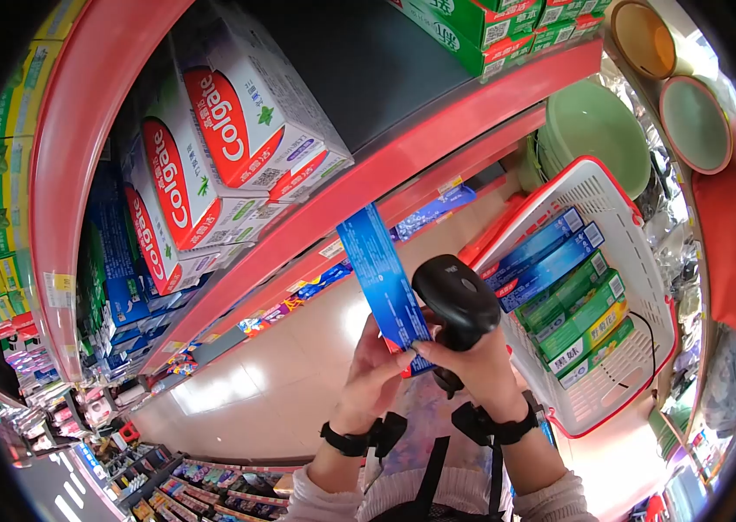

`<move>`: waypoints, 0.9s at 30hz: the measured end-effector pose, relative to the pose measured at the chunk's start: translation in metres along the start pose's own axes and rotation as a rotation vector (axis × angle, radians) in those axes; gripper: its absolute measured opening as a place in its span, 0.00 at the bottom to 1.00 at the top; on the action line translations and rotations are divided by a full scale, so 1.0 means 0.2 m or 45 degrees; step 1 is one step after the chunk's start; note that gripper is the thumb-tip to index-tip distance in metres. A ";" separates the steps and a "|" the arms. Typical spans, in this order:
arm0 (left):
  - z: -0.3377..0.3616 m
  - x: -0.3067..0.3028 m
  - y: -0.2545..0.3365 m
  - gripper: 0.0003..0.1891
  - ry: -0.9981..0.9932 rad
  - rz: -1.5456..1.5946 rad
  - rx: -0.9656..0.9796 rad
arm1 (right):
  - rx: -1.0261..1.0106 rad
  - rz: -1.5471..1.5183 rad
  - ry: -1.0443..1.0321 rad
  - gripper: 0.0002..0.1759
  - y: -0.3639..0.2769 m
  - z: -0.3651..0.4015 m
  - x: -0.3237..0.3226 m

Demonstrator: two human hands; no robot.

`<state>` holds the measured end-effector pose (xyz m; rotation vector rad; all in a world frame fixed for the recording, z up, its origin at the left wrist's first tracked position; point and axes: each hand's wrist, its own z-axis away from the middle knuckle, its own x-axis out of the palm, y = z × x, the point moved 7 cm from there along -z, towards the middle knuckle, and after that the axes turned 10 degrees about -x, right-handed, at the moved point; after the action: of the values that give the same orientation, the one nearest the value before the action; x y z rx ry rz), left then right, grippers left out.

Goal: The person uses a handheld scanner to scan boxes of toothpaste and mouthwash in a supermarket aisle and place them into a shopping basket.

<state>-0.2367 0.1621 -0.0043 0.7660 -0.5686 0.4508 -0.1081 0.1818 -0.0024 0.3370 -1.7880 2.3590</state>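
A long blue toothpaste box [381, 278] is held upright between my two hands, its lower end in my fingers. My left hand [372, 378] is closed round the lower left side of the box. In my right hand [477, 361] is a black handheld scanner [455, 300], with the thumb pressed against the lower end of the box. Right of my hands stands a white basket with a red rim [638, 365], holding several blue and green boxes [542, 274].
Colgate boxes [229, 130] are stacked on the red-edged shelf [420, 148] at the upper left. Green boxes [498, 35] sit at the shelf's far end. Green basins [598, 130] stand behind the basket. Tiled floor [237, 391] shows below the shelf.
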 end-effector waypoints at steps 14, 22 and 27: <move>-0.02 -0.06 0.19 0.27 0.777 -0.514 0.622 | 0.030 -0.399 0.141 0.31 0.12 -0.17 0.17; -0.10 -0.11 0.25 0.21 0.773 -0.613 0.609 | -0.193 -0.374 0.058 0.23 0.04 -0.36 0.26; -0.10 -0.12 0.30 0.26 0.564 -0.345 0.701 | 0.160 -0.288 -0.010 0.22 0.07 -0.45 0.32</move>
<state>-0.2832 0.2101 -0.0006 1.2073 0.0878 0.5109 -0.1797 0.2635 -0.0218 0.5359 -1.5181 2.3154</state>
